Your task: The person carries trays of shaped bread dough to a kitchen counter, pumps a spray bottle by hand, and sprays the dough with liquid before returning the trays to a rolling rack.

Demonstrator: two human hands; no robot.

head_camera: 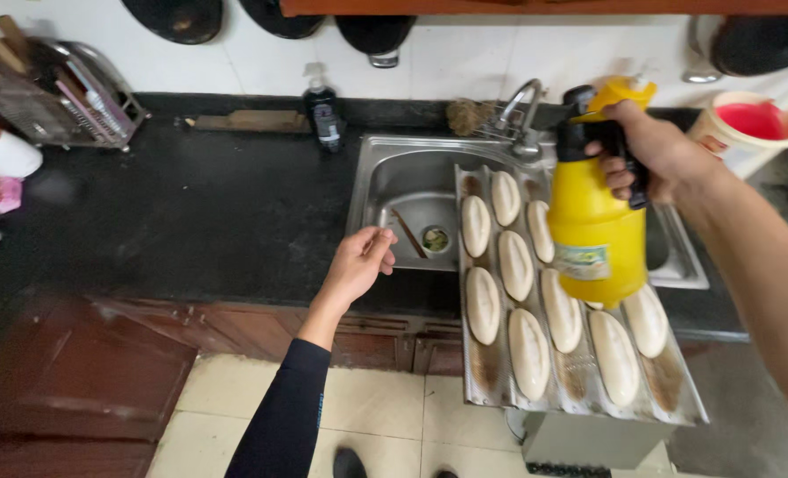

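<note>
yellow spray bottle (596, 239) with a black pump head, gripped by the right hand (651, 155), fingers wrapped tight around the handle, hangs in the air above a corrugated metal baking tray (491, 372). raw white bread loaves (529, 341) lie in the tray's grooves. the tray rests over the steel sink (403, 190) and juts past the front edge of the black bench (199, 212). the left hand (357, 265), in a dark sleeve, hovers loosely open and empty just left of the tray. a dark soap dispenser (324, 113) stands behind the sink, a dish rack (66, 97) far left.
</note>
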